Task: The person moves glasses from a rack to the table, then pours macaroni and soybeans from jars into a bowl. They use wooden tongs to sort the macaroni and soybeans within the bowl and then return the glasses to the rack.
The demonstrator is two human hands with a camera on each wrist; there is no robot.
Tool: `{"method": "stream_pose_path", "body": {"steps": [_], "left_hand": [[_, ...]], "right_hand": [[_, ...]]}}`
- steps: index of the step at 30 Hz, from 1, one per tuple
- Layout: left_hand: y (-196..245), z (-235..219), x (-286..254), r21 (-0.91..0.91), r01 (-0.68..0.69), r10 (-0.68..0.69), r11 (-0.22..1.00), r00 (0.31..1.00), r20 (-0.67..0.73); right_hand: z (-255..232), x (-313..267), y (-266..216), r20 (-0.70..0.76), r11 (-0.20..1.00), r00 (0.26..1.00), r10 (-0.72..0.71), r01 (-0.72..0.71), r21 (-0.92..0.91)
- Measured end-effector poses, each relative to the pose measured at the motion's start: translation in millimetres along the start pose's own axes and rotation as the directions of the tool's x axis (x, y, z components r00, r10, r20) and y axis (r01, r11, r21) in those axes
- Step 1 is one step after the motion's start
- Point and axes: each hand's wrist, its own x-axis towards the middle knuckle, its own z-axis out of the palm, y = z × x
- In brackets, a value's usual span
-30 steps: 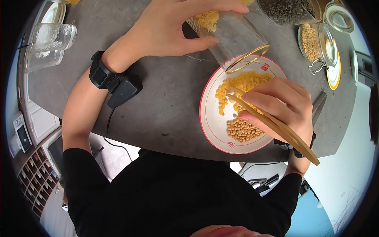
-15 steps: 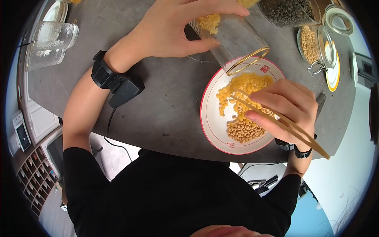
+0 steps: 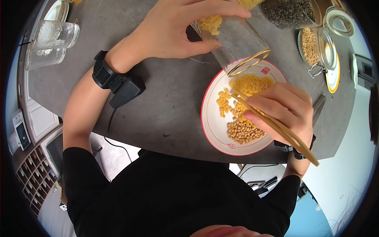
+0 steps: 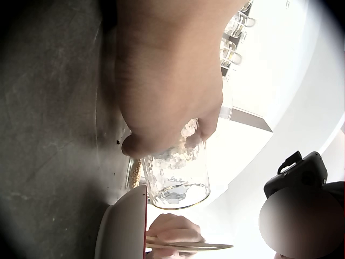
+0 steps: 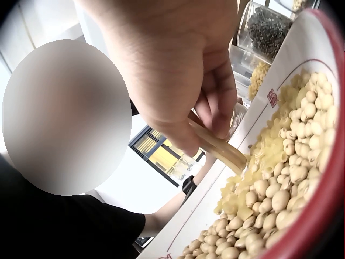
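My left hand [image 3: 171, 31] grips a clear glass [image 3: 241, 43] with a gold rim, tilted with its mouth over the far edge of the plate. Yellow pasta [image 3: 211, 24] lies deep inside the glass. Bamboo tongs [image 3: 282, 128] are pinched in my right hand [image 3: 286, 108], their tips down at the macaroni [image 3: 248, 85] on a white red-rimmed plate [image 3: 213, 132]. In the right wrist view the tong tips are close together, right at the macaroni [image 5: 264, 154]. Beside it on the near side lies a pile of soybeans [image 3: 244, 132], partly behind my right hand.
An open clip-lid jar of soybeans [image 3: 310, 45] lies at the right, near a yellow-rimmed plate [image 3: 333, 73]. A container of dark dried leaves [image 3: 286, 14] is at the far right. Textured glasses [image 3: 53, 37] stand at the left. A cable [image 3: 112, 122] trails from my left wrist camera.
The tongs parted and came back together, their tips shifting slightly over the macaroni. Some macaroni on the left now sits apart from the main pile. The left hand and glass have barely moved.
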Motion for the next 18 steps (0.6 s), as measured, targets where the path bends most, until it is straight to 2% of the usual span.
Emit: {"method": "stream_pose_path", "body": {"steps": [5, 7, 10, 13, 15, 18], "left_hand": [[-3.4, 0.5, -2.9, -0.014, -0.004, 0.004, 1.0, 1.0, -0.012], [0.5, -1.7, -0.3, 0.033, 0.025, -0.026, 0.999, 0.999, 0.039], [1.7, -0.7, -0.2, 0.001, 0.015, -0.015, 1.0, 1.0, 0.0], [0.1, -0.5, -0.4, -0.001, 0.003, -0.003, 1.0, 1.0, 0.002], [-1.9, 1.1, -1.5, -0.022, 0.002, -0.002, 1.0, 1.0, -0.016], [-2.1, 2.7, -2.4, -0.031, 0.001, -0.003, 1.0, 0.999, -0.036]], "right_hand": [[-2.8, 1.2, 0.1, -0.064, 1.0, 0.998, 0.011, -0.01, 0.006], [-2.2, 0.9, 0.2, -0.081, 1.0, 0.997, 0.007, -0.006, 0.006], [-3.4, 0.2, 2.5, -0.1, 1.0, 0.995, 0.006, -0.005, 0.014], [-6.0, -2.2, 0.2, -0.13, 0.996, 0.991, 0.044, -0.033, 0.087], [-3.7, -5.6, 0.2, -0.378, 0.999, 0.925, -0.021, 0.03, 0.017], [-4.6, -2.9, 8.2, -0.34, 0.997, 0.938, -0.072, 0.082, 0.014]]}}
